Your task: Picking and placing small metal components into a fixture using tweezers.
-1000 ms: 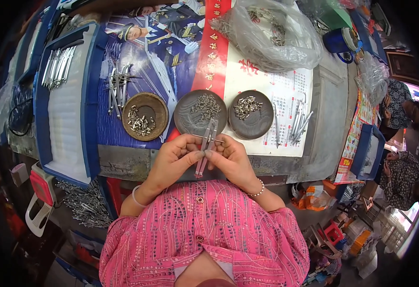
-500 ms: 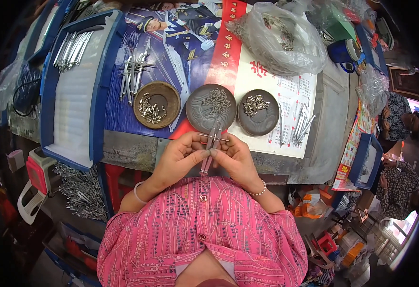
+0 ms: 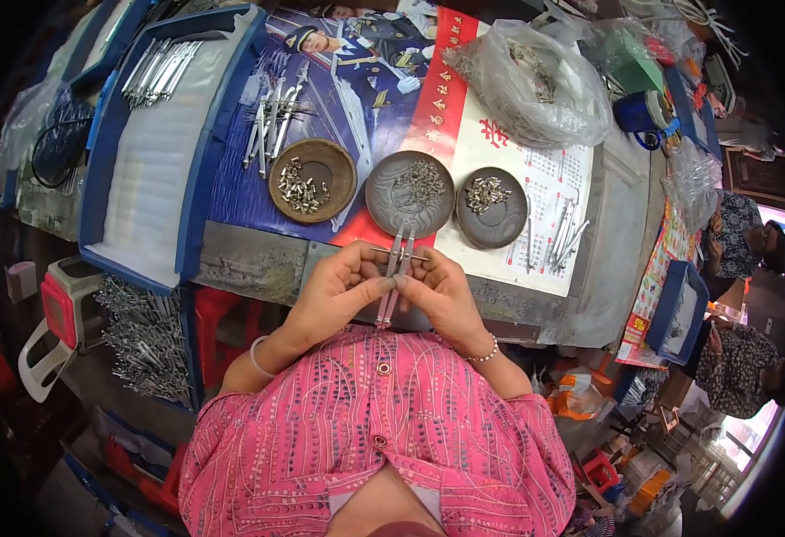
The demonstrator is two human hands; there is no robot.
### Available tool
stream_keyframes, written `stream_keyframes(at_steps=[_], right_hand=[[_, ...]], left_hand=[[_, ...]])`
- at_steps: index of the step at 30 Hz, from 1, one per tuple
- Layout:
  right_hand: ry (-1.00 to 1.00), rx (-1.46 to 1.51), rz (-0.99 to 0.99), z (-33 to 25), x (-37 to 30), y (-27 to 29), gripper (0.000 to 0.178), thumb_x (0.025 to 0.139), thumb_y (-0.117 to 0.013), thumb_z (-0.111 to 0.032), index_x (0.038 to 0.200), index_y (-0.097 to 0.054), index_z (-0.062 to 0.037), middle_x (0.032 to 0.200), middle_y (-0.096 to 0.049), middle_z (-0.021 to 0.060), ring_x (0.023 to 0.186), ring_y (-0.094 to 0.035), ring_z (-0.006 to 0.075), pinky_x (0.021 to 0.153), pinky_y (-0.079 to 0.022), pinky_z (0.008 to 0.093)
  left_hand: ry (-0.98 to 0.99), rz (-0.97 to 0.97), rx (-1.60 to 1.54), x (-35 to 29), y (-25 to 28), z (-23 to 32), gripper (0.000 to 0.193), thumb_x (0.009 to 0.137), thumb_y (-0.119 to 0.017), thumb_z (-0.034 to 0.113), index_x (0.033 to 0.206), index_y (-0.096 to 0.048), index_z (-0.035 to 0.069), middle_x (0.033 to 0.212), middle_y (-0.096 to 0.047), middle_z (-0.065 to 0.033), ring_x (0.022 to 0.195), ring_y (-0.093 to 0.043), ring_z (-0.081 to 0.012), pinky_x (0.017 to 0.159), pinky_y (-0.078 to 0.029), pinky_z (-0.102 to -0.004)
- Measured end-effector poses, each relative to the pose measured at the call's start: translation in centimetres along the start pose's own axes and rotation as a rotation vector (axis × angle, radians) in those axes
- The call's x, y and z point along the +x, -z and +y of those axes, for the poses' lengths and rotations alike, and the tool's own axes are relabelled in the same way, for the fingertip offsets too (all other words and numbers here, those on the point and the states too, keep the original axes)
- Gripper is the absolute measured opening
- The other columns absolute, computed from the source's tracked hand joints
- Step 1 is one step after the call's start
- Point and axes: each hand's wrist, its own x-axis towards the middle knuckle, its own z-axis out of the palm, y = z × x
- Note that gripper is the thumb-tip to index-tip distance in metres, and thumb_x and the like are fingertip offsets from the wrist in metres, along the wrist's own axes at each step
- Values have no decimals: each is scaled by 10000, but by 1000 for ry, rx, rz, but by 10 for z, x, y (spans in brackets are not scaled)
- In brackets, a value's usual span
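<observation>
In front of my chest, both hands grip a pair of slim flat metal strips (image 3: 387,310) set side by side, their far ends reaching the middle bowl's near rim. A thin metal rod (image 3: 420,258) lies crosswise over them. My left hand (image 3: 346,285) is closed, thumb and fingers pinching the strips from the left. From the right, my right hand (image 3: 446,291) pinches them too, thumb near the other thumb. Beyond stands a dark grey bowl (image 3: 392,215) of tiny metal pieces. A brown bowl (image 3: 336,168) and another grey bowl (image 3: 500,230) flank it, holding small metal cylinders.
At left, a blue tray (image 3: 197,170) holds a row of metal strips (image 3: 162,73). More metal strips (image 3: 273,123) lie on the poster, others (image 3: 569,237) at right. A plastic bag (image 3: 545,112) and blue mug (image 3: 640,115) stand farther back. Two people (image 3: 740,367) are at right.
The view has shifted a little, so the table and bowls appear farther right. Both hands keep their grip on the metal strips, with barely any visible finger movement.
</observation>
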Motion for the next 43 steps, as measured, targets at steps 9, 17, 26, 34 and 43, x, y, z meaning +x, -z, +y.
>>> stream_keyframes(at_steps=[9, 17, 26, 34, 43], right_hand=[[38, -72, -26, 2, 0, -12, 214, 849, -552, -45, 1039, -471, 12, 860, -545, 32, 680, -523, 77, 569, -440, 203], [29, -113, -50, 2, 6, -22, 194, 851, -555, -55, 1018, -480, 8, 823, -537, 26, 679, -522, 80, 575, -440, 205], [61, -264, -84, 2, 7, -47, 323, 822, -568, -42, 1127, -473, 6, 906, -567, 31, 774, -541, 89, 637, -443, 218], [124, -585, -269, 22, 5, -58, 247, 816, -577, 2, 1050, -499, 7, 917, -563, 33, 786, -545, 104, 625, -447, 216], [157, -660, -459, 16, 27, -73, 229, 828, -606, -96, 1013, -509, -2, 932, -573, 72, 843, -580, 147, 699, -484, 255]], left_hand=[[-47, 24, 21, -12, 8, -4, 254, 851, -571, 72, 1077, -493, -13, 840, -564, -31, 715, -558, -62, 632, -451, -192], [-52, 50, -18, -22, 14, 1, 252, 854, -568, 73, 1078, -493, -15, 801, -562, -24, 705, -563, -64, 627, -449, -186], [-127, 125, 70, -36, 28, 8, 278, 847, -541, 37, 1116, -485, 2, 917, -579, -57, 806, -574, -91, 692, -469, -218], [-241, 168, 131, -68, 42, 12, 171, 815, -609, 140, 886, -570, -10, 787, -537, -21, 678, -546, -92, 577, -434, -237], [-600, 662, 672, -185, 108, 67, 115, 757, -634, 32, 866, -607, 12, 829, -583, -90, 807, -588, -180, 717, -452, -275]])
